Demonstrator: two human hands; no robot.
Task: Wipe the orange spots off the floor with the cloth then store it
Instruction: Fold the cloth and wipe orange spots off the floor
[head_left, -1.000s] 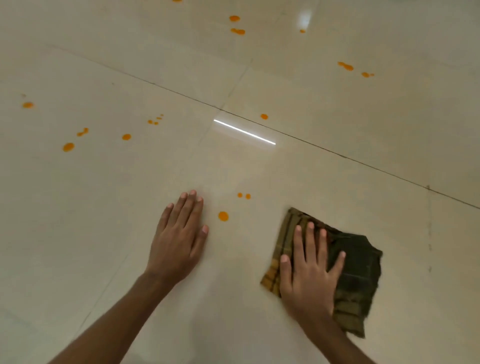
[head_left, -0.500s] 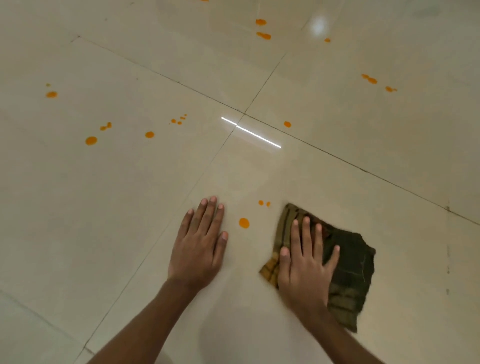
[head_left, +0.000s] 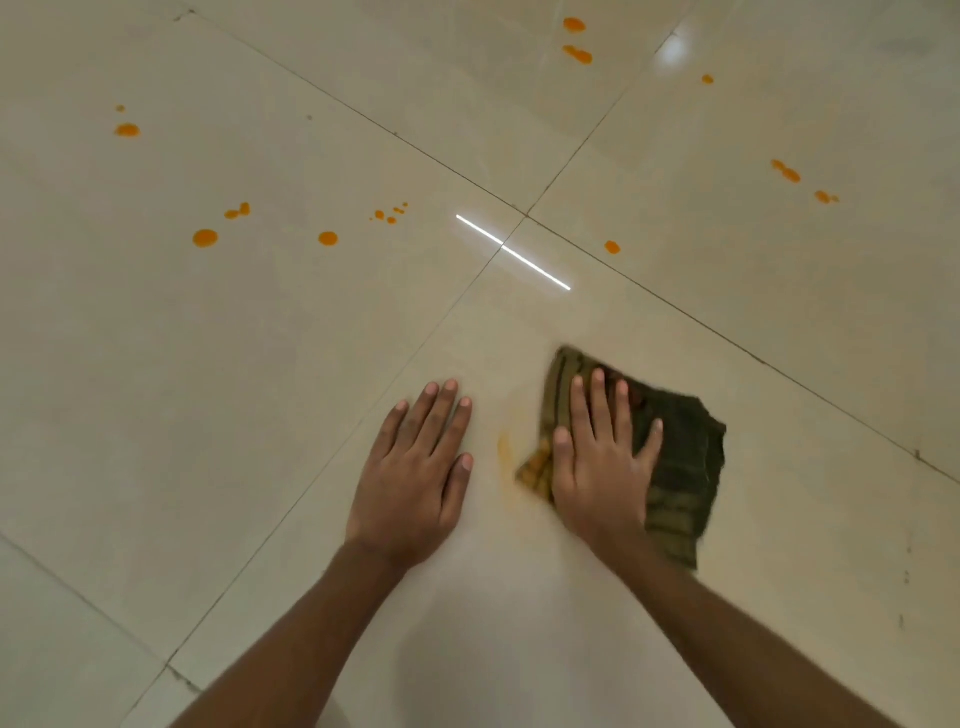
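Note:
A folded dark green and brown cloth (head_left: 685, 467) lies on the cream floor tiles. My right hand (head_left: 602, 467) presses flat on its left part, fingers straight and spread. My left hand (head_left: 415, 478) rests flat on the bare floor just left of it, holding nothing. Between the two hands a faint orange smear (head_left: 505, 452) streaks the tile at the cloth's left edge. Several orange spots remain farther out: a round spot (head_left: 205, 238), another round spot (head_left: 328, 238), a spot near the tile joint (head_left: 612, 247), and a pair of spots at the top (head_left: 576, 52).
Glossy cream tiles (head_left: 156, 415) with dark grout lines (head_left: 527, 214) crossing ahead of my hands. A bright strip of reflected light (head_left: 514, 253) lies across the joint. More orange drops (head_left: 785, 171) sit at the far right and an orange drop (head_left: 127, 130) at the far left.
My right hand has slid the cloth left over the three orange spots that lay between my hands; only a faint smear shows there now. The left hand stayed flat on the floor.

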